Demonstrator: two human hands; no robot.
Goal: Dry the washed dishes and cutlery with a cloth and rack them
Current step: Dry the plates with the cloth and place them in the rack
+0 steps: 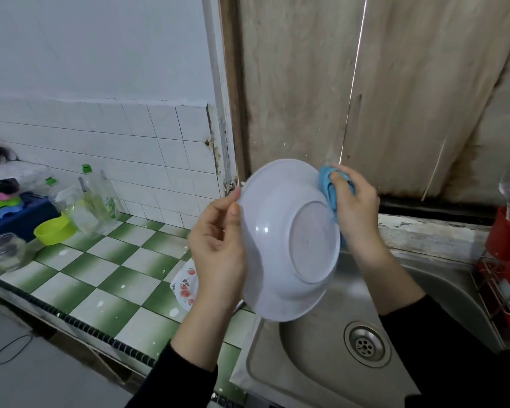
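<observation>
The left hand [215,245] is pinching the round white plastic plate [277,254] by its rim. Opposite, the right hand [357,207] is seemingly clutching a blue cloth [326,184].

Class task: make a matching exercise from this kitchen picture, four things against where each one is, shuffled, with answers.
Things:
1 white plate
2 blue cloth
3 lime bowl
4 red cutlery holder

Places:
A tiled counter, far left
B right hand
C by the wire rack
D left hand

Pairs: 1-D, 2-B, 3-A, 4-C

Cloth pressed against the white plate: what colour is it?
The cloth is light blue; the head view shows it.
</observation>
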